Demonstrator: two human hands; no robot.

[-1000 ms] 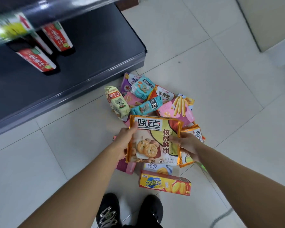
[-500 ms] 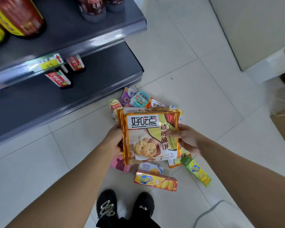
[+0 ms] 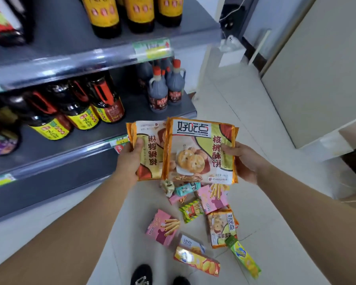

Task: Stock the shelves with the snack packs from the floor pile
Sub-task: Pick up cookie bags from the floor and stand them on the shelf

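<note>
Grey shelves [image 3: 74, 140] fill the left, cut off at the frame edge, stocked with dark bottles [image 3: 103, 99]. Floor pile [image 3: 201, 223] partly hidden behind two raised biscuit packs. Right hand [image 3: 245, 161] grips the front pack [image 3: 199, 151]; left hand [image 3: 130, 161] grips the rear pack [image 3: 148, 149], half covered, its print inverted.

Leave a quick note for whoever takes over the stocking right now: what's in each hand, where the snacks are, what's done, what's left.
Left hand: holds a walnut cookie pack, print upside down.
Right hand: holds a second cookie pack, print upright, overlapping the first.
Floor pile: a third cookie pack, pink boxes, a yellow box and small packs on the tiles.
Shelves: sauce bottles only; no snacks visible there.
Left: shelve both held packs, then the pile.
</note>
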